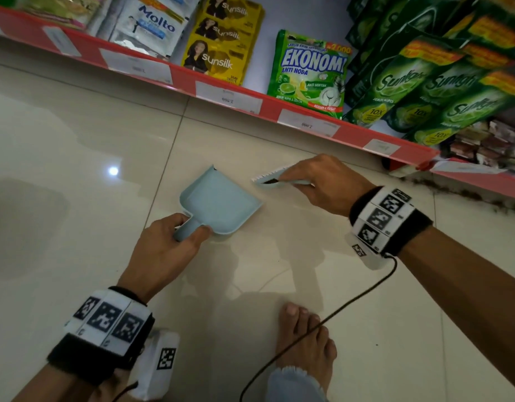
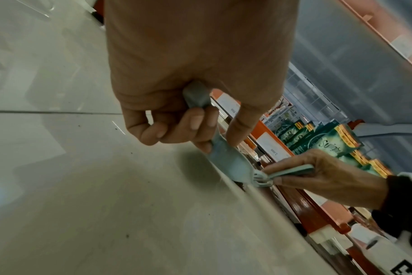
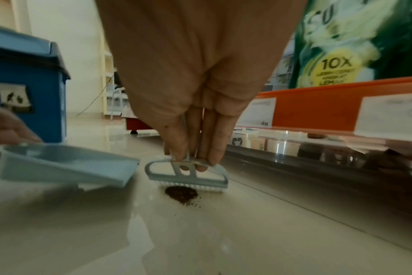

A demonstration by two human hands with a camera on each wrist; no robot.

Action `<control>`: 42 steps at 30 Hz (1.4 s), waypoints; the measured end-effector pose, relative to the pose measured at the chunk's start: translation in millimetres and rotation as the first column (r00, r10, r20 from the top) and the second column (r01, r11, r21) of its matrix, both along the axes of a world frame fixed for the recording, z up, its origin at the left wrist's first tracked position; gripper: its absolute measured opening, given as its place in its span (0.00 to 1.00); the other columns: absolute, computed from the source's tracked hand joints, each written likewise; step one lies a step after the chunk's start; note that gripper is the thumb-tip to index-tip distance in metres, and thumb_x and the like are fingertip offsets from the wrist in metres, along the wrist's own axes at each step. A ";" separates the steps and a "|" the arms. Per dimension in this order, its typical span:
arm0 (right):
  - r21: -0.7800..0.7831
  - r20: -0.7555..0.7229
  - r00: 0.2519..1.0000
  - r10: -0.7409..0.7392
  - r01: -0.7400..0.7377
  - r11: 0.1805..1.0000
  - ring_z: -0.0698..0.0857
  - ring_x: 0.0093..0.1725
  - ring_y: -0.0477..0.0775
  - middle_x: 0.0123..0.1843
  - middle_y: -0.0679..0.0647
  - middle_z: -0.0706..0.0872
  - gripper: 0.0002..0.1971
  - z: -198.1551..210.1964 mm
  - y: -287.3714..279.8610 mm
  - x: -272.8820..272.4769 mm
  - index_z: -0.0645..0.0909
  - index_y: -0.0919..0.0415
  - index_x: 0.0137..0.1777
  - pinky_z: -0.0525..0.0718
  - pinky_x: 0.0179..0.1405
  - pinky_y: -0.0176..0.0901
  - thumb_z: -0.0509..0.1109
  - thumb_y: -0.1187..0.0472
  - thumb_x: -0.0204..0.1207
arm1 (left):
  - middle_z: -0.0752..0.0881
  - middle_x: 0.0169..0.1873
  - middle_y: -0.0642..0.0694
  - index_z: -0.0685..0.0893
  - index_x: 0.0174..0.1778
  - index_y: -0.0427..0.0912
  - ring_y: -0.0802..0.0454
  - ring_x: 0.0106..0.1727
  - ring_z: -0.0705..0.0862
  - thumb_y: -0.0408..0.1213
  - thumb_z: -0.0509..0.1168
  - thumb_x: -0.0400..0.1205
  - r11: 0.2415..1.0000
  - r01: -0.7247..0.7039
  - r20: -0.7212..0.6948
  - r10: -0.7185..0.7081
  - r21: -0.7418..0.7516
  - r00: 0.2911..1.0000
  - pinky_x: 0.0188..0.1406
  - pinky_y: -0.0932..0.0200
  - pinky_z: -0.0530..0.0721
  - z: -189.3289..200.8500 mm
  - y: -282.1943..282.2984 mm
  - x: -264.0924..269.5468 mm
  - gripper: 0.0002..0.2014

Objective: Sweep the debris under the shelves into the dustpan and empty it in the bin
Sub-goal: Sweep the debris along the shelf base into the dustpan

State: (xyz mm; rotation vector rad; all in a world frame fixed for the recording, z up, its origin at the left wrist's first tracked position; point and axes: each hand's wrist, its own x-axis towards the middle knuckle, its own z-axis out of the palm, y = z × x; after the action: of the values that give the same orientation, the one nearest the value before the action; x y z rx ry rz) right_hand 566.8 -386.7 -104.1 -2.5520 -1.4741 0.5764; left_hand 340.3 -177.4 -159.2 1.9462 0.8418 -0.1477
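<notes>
- Overhead, from the head view, a pale blue plastic dustpan (image 1: 221, 203) is seen low over the glossy cream tiled floor (image 1: 76, 146), its stub handle enclosed by the curled fingers of the left hand (image 1: 166, 245).
- A small pale blue plastic hand brush with white bristles (image 1: 272, 177) is gripped by the right hand (image 1: 327, 184), just beside the pan's open edge and near the red-edged bottom shelf (image 1: 352, 130).
- A dark band of debris (image 1: 468, 194) is noted along the floor below the shelf edge, well apart from the pan.
- From the left wrist view, the dustpan handle (image 2: 196, 96) is confirmed wrapped by fingers and thumb; the handle is judged the right place to hold, the pan being light, stiff and thin-walled.
- Scattered dark specks are recorded on the tiles in this view.
- From the right wrist view, the brush back is pinched by the fingertips (image 3: 214, 158), bristles down, touching a small brown pile of fine grit (image 3: 181, 193).
- The dustpan is seen tilted, lip lowered toward the pile but apart from it.
- The grit is judged loose, dry and easily scattered on so slick a tile; short, gentle strokes and a lip pressed flat are advised.
- A blue lidded plastic bin (image 3: 28, 89) stands beyond the pan.
</notes>
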 end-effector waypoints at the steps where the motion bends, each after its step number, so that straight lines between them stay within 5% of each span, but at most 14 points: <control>1: 0.056 -0.009 1.000 -0.014 0.015 0.998 0.87 0.55 0.62 0.58 0.58 0.90 0.15 1.3 -2.3 -0.5 0.87 0.59 0.65 0.84 0.54 0.54 0.68 0.67 0.81 | 0.81 0.19 0.60 0.78 0.31 0.48 0.64 0.22 0.78 0.57 0.69 0.77 1.000 0.005 -0.025 -0.004 0.012 1.000 0.25 0.63 0.68 0.6 -14.9 4.8 0.18; 6: 0.175 0.058 0.977 -0.203 0.191 0.966 0.81 0.50 0.59 0.53 0.58 0.78 0.17 6.1 2.2 5.7 0.84 0.61 0.67 0.80 0.49 0.50 0.66 0.70 0.80 | 0.83 0.26 0.54 0.81 0.36 0.48 0.61 0.27 0.81 0.55 0.69 0.78 0.987 0.100 0.000 -0.101 0.123 0.995 0.23 0.66 0.69 -4.5 -21.8 20.6 0.15; 12: 0.174 0.209 0.919 -0.333 0.301 0.938 0.85 0.49 0.63 0.53 0.58 0.87 0.13 -0.4 11.3 4.9 0.87 0.60 0.60 0.85 0.49 0.54 0.67 0.66 0.79 | 0.86 0.34 0.49 0.85 0.43 0.43 0.51 0.37 0.85 0.53 0.69 0.79 0.984 0.154 -0.015 -0.153 0.088 0.988 0.30 0.60 0.74 -0.2 -27.7 36.8 0.15; 16: 0.196 0.129 0.938 -0.322 0.294 0.936 0.88 0.44 0.58 0.46 0.56 0.92 0.08 -12.6 8.9 -7.2 0.90 0.59 0.52 0.87 0.50 0.52 0.73 0.61 0.76 | 0.87 0.40 0.44 0.85 0.44 0.41 0.42 0.46 0.85 0.53 0.68 0.80 0.981 0.171 -0.062 -0.166 0.096 0.984 0.42 0.56 0.78 2.7 -32.9 43.1 0.17; 19: 0.245 0.063 0.940 -0.336 0.312 0.918 0.89 0.44 0.58 0.46 0.55 0.93 0.09 -17.8 5.9 -17.0 0.91 0.59 0.52 0.87 0.51 0.53 0.76 0.57 0.76 | 0.82 0.32 0.47 0.80 0.33 0.43 0.43 0.41 0.84 0.52 0.68 0.80 0.982 0.180 -0.090 -0.174 0.063 0.981 0.38 0.56 0.77 5.0 -34.4 47.0 0.17; 22: 0.263 0.008 0.949 -0.314 0.301 0.917 0.89 0.43 0.58 0.44 0.55 0.93 0.08 -17.2 5.8 -22.4 0.91 0.59 0.49 0.86 0.49 0.54 0.74 0.56 0.77 | 0.83 0.30 0.45 0.83 0.35 0.38 0.42 0.39 0.85 0.51 0.68 0.79 0.982 0.187 -0.108 -0.181 0.041 0.978 0.40 0.54 0.80 5.5 -34.8 50.6 0.18; 28: 0.446 -0.231 0.885 -0.403 0.465 0.765 0.89 0.41 0.39 0.44 0.46 0.93 0.08 -2.6 15.5 -24.3 0.91 0.58 0.51 0.82 0.42 0.24 0.75 0.56 0.78 | 0.78 0.24 0.48 0.75 0.26 0.45 0.46 0.32 0.79 0.51 0.68 0.79 0.979 0.196 -0.130 -0.188 0.047 0.974 0.28 0.60 0.70 4.2 -35.7 50.1 0.20; 33: 0.404 0.021 0.930 -0.368 0.328 0.854 0.87 0.44 0.54 0.46 0.55 0.90 0.11 5.2 20.6 -14.3 0.88 0.62 0.52 0.86 0.49 0.50 0.68 0.55 0.83 | 0.79 0.25 0.47 0.76 0.28 0.42 0.45 0.33 0.80 0.52 0.67 0.79 0.978 0.199 -0.136 -0.189 0.063 0.972 0.29 0.60 0.71 4.4 -37.2 50.6 0.20; 36: 0.252 0.150 0.941 -0.303 0.260 0.932 0.85 0.42 0.56 0.43 0.54 0.88 0.12 -0.8 20.4 -16.8 0.87 0.58 0.49 0.84 0.44 0.52 0.65 0.54 0.83 | 0.79 0.26 0.46 0.75 0.29 0.42 0.44 0.35 0.81 0.53 0.66 0.79 0.979 0.196 -0.161 -0.184 0.061 0.970 0.32 0.58 0.73 3.8 -38.0 50.3 0.20; 39: 0.215 0.018 0.963 -0.270 0.260 0.941 0.87 0.39 0.54 0.39 0.53 0.90 0.13 -7.5 21.9 -25.8 0.88 0.58 0.44 0.85 0.44 0.52 0.66 0.52 0.82 | 0.78 0.26 0.46 0.73 0.28 0.43 0.43 0.35 0.81 0.53 0.66 0.80 0.978 0.202 -0.180 -0.189 0.054 0.965 0.34 0.58 0.73 3.2 -39.0 48.6 0.21; 42: 0.400 -0.160 0.932 -0.324 0.361 0.842 0.89 0.38 0.46 0.40 0.50 0.92 0.11 -5.4 24.5 -31.3 0.89 0.59 0.44 0.88 0.44 0.48 0.69 0.55 0.81 | 0.78 0.26 0.46 0.72 0.27 0.43 0.43 0.35 0.80 0.52 0.66 0.81 0.978 0.204 -0.174 -0.195 0.036 0.965 0.35 0.58 0.73 2.1 -39.4 46.7 0.22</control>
State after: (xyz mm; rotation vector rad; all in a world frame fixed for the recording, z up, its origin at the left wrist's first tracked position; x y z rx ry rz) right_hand 535.5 -362.3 -109.5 -2.3221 -0.9437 0.2685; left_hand 387.0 -216.8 -157.1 2.0896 0.7636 -0.4205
